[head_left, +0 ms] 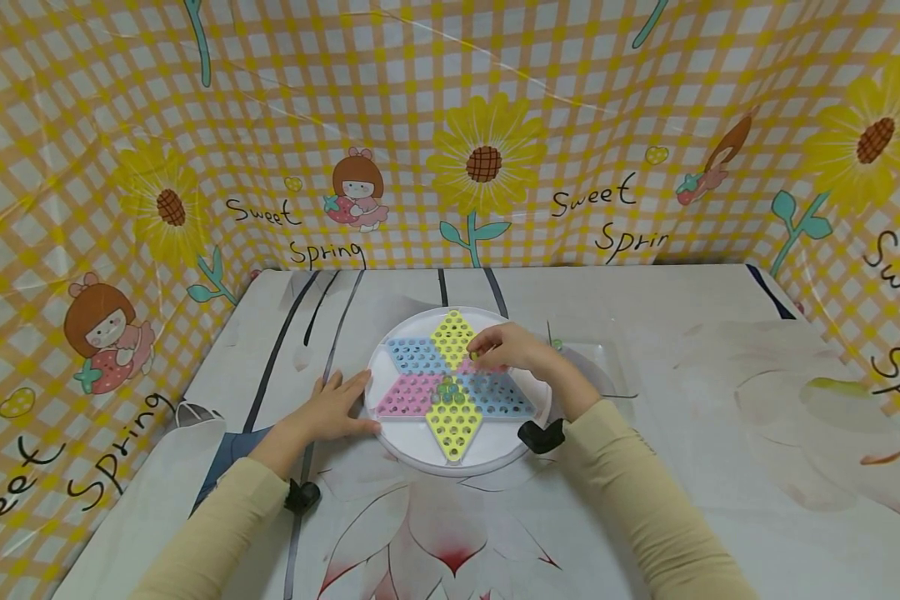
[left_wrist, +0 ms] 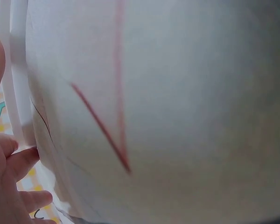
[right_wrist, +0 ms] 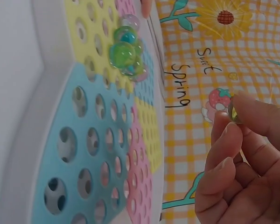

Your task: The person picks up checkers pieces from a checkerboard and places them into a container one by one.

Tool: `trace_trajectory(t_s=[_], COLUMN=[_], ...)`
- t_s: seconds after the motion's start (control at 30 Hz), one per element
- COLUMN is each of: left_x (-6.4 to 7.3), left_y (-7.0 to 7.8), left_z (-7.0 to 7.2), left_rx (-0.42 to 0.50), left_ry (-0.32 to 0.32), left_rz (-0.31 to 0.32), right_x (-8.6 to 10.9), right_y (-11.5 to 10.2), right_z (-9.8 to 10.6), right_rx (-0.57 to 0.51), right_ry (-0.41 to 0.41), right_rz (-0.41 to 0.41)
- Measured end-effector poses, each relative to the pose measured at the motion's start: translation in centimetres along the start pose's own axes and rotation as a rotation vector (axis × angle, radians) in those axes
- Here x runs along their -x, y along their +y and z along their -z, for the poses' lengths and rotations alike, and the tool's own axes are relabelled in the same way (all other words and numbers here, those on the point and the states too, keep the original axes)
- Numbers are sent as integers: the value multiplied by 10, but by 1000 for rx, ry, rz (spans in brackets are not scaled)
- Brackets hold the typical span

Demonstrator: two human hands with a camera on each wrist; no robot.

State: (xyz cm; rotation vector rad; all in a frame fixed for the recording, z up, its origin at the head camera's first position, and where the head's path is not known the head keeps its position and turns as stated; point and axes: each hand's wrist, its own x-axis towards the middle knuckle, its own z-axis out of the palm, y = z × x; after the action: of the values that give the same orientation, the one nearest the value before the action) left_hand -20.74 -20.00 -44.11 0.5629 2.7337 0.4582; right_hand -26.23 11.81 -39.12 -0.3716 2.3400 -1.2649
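A round white Chinese checkers board [head_left: 412, 446] lies on the table, with a star of yellow, blue and pink holed sections. My right hand [head_left: 513, 346] is over its far right part, pinching a small clear marble [right_wrist: 234, 112] with a yellow-green core between thumb and fingertips. In the right wrist view this marble is held up off the board. Several green, teal and pinkish marbles [right_wrist: 123, 55] sit clustered around the star's middle. My left hand [head_left: 333, 408] rests at the board's left rim, fingers spread, thumb along the near left edge.
Right of the board lies a clear plastic tray [head_left: 607, 360], partly behind my right forearm, with a green marble [head_left: 557, 344] at its left end. A checked cloth with sunflowers [head_left: 483, 167] hangs behind the table and along both sides. A printed white cloth [head_left: 435, 533] covers the table.
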Motion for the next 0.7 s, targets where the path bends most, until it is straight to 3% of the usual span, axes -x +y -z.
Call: trace_trajectory(t_s=[0.47, 0.7], left_x=[0, -1], left_y=[1, 0], left_z=[0, 0], left_rx=[12, 15], left_ry=[3, -2], left_rz=[5, 10], right_x=[14, 24], right_y=[7, 15], right_z=[28, 48], right_rx=[-69, -68], right_ry=[46, 120], right_rz=[35, 19])
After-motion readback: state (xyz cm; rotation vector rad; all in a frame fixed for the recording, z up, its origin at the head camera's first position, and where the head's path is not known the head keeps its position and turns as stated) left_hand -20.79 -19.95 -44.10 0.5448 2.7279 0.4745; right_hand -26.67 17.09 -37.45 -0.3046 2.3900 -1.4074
